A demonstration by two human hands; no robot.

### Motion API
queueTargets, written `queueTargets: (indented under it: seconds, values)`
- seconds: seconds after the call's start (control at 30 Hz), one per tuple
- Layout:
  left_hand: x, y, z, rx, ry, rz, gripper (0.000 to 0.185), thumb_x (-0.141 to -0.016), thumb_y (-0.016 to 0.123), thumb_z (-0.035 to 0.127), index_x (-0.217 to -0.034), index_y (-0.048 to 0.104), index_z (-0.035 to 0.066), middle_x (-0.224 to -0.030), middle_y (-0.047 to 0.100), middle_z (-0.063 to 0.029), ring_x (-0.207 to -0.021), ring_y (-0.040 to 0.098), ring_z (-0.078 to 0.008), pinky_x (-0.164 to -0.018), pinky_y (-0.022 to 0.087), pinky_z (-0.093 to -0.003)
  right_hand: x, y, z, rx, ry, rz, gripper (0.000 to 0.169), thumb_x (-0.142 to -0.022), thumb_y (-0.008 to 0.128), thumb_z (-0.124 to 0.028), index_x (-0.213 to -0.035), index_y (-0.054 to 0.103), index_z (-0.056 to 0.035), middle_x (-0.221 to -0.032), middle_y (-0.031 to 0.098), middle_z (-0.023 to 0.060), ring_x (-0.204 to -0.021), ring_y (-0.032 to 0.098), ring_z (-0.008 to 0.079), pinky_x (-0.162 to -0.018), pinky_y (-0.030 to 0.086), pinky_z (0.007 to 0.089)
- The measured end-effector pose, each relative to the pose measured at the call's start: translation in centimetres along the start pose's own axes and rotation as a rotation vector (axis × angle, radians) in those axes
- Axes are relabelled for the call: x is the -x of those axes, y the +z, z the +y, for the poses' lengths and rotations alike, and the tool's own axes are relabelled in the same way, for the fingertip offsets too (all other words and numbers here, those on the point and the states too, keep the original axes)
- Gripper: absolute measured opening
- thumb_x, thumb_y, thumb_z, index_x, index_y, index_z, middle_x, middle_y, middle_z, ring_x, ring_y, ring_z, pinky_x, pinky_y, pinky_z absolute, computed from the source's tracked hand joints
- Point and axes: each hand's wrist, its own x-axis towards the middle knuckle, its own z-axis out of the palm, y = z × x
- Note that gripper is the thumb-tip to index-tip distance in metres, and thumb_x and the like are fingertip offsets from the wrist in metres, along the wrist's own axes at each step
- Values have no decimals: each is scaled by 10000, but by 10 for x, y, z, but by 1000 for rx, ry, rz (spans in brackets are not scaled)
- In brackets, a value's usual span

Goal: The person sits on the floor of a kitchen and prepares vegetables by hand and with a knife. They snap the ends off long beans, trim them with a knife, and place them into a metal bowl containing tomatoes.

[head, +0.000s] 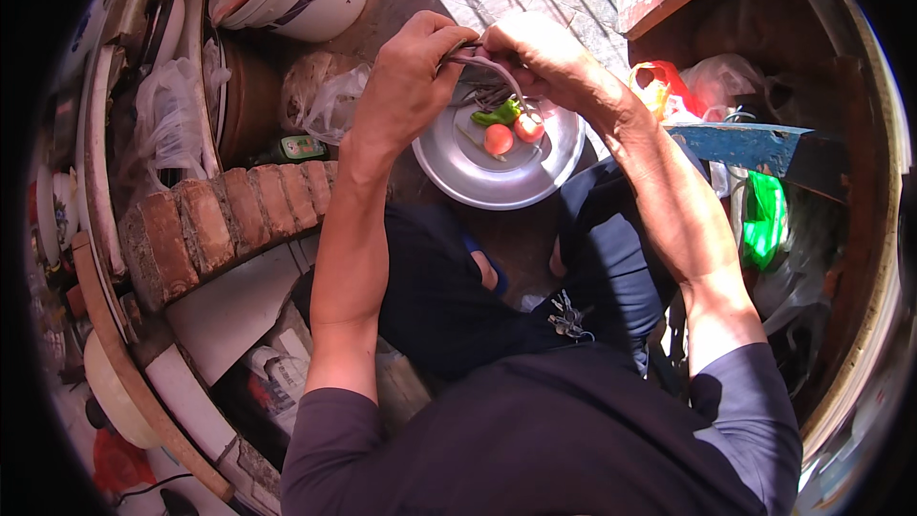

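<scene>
My left hand (pixel 423 75) and my right hand (pixel 548 54) meet above a round metal basin (pixel 473 183). Pinched between the fingers of both hands are long, thin purplish beans (pixel 498 69), one of which arches down toward the basin. Two tomatoes (pixel 498 139) lie inside it, beside a green pepper (pixel 496 113). More dark bean pods (pixel 491 95) rest behind the pepper, partly hidden by the hands. A thin greenish pod (pixel 471 137) lies left of the tomatoes.
A low brick wall (pixel 236 208) curves along the left, with a white bucket (pixel 315 7) beyond it. Plastic bags (pixel 337 104) lie near the basin. At right are a blue wooden board (pixel 738 147) and a green bag (pixel 764 218). Keys (pixel 568 317) hang over my lap.
</scene>
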Motion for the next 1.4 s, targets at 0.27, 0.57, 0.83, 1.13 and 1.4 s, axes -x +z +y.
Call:
queueTargets:
  seconds: [0.27, 0.57, 0.83, 1.13, 1.4]
  values:
    - [2, 0, -1, 71, 27, 6, 172, -790, 641, -31, -960, 645, -2, -909, 610, -110, -776, 632, -232, -676, 507, -304, -2, -18, 9, 377, -345, -148, 194, -841, 553, -199, -718, 567, -51, -609, 450, -20, -533, 407, 52, -473, 299, 232]
    - [4, 15, -4, 740, -394, 92, 112, -894, 614, 34, -995, 641, -4, -829, 610, -8, -634, 497, -41, -517, 380, -192, 2, -7, -1, -57, 14, -117, 199, -843, 532, -192, -700, 558, -57, -543, 416, -59, -434, 325, 22, -414, 242, 181]
    - [2, 20, -15, 1217, -510, 238, 135, -922, 595, 76, -1026, 607, -11, -867, 624, -58, -520, 398, -33, -449, 286, -186, 8, -5, -5, 21, -59, -88, 189, -854, 539, -171, -732, 597, -40, -553, 435, -57, -439, 341, 18, -413, 246, 180]
    - [19, 16, -64, 473, -677, -194, 99, -863, 634, 94, -916, 628, 10, -714, 574, 11, -554, 435, -24, -466, 317, -202, 9, -30, -9, 170, -388, -41, 222, -869, 568, -155, -941, 671, 29, -673, 550, -4, -579, 490, 15, -494, 361, 144]
    - [50, 43, -107, 236, -728, -530, 209, -808, 667, 156, -938, 627, -2, -744, 575, -4, -631, 492, -61, -548, 387, -232, 2, -31, -9, 34, -295, -105, 193, -863, 574, -145, -941, 665, 6, -710, 578, 3, -627, 537, 22, -522, 400, 130]
